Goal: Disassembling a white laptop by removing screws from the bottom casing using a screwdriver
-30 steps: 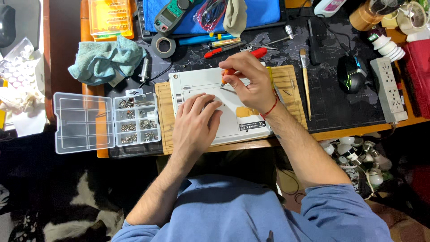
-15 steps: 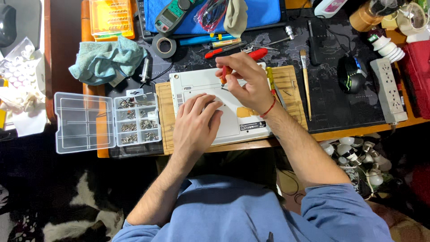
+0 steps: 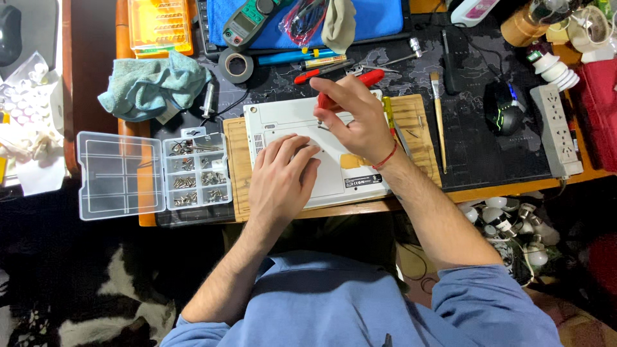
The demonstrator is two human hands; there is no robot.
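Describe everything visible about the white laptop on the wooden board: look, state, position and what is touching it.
The white laptop lies closed and upside down, its pale plastic-looking base facing up, on a wooden board at the near desk edge. A vent grille shows at its left side, a dark label and a tan patch toward the near right. The left hand rests flat on the base, covering much of it. The right hand grips a red-handled screwdriver with its tip set down on the base near the far edge.
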